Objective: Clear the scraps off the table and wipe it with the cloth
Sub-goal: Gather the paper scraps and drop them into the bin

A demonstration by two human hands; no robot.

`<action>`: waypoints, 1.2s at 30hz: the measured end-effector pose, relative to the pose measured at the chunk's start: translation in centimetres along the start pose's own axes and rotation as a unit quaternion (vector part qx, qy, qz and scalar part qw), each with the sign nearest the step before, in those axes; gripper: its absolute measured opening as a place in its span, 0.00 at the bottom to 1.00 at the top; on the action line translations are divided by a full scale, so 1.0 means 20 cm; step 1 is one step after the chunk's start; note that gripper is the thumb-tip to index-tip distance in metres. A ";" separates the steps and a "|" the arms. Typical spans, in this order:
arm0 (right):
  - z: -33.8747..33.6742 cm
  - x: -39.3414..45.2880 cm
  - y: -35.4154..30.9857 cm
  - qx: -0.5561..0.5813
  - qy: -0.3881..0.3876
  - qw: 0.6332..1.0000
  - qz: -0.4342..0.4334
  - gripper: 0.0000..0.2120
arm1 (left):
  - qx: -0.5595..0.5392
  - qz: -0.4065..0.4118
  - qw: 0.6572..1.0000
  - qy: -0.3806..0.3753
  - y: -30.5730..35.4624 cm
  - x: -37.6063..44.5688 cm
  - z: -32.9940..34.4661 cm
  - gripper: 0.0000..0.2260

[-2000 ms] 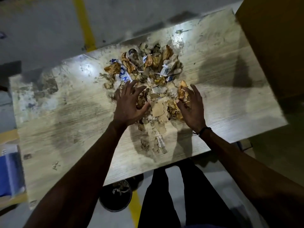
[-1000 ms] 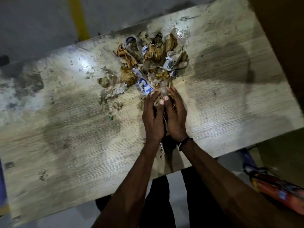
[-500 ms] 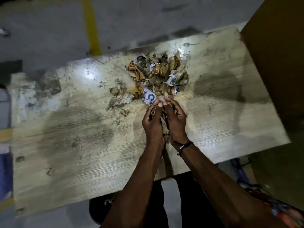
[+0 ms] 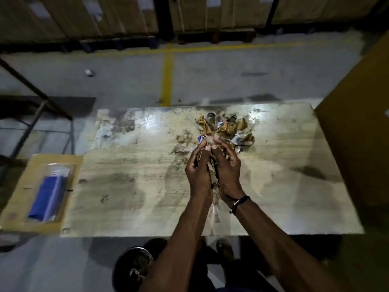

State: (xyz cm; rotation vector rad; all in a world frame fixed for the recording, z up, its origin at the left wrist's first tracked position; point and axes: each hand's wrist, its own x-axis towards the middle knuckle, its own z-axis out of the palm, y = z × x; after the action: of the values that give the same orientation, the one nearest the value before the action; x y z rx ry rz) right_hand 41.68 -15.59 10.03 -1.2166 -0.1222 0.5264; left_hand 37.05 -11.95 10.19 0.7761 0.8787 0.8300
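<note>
While both hands are cupped together above the middle of the counter (image 4: 130, 199), a handful of scraps (image 4: 213, 173) is pressed between the palms. The left hand (image 4: 196, 171) and right hand (image 4: 228, 169) face each other, fingers (image 4: 219, 148) curled inward with tips nearly meeting at the top, closing round the load. A few pieces hang out below the wrists, toward the near edge.

The main scrap pile (image 4: 226, 129) lies on the counter near its far edge, right of centre, just beyond the fingertips. Smaller crumbs (image 4: 183, 144) trail to its left. Blue-and-white wrapper bits are mixed with brown crumpled paper.

A dark round bin (image 4: 134, 268) stands on the floor just under the near edge, left of the person's legs; it seems to hold scraps already.

Judgement: step in hand is carrying this scoop to the bin. To do it well, the palms should stay sealed at the bottom, since loose pieces already dangle there and may drop on the counter or floor. Lowering the hands close over the bin mouth before parting them would limit scatter. Several more scoops look needed; the fine crumbs are probably better swept to the near edge with the side of a hand.

A blue folded item in clear wrap (image 4: 47, 197) lies on a cardboard surface (image 4: 19, 207) beside the counter's left edge; whether it is the cloth cannot be told. Wiping not yet started; counter surface shows stains and smears.
</note>
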 end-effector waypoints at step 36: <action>0.54 -2.09 1.00 -0.185 -0.378 0.873 0.248 0.12 | -0.216 0.080 0.869 0.438 0.14 -1.19 -2.16 0.09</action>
State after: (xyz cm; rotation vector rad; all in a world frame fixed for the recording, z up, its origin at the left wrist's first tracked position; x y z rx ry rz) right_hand -5.20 -20.14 3.47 -1.3533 -0.6082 1.4780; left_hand -10.75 -21.16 2.24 0.0288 1.3617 1.5161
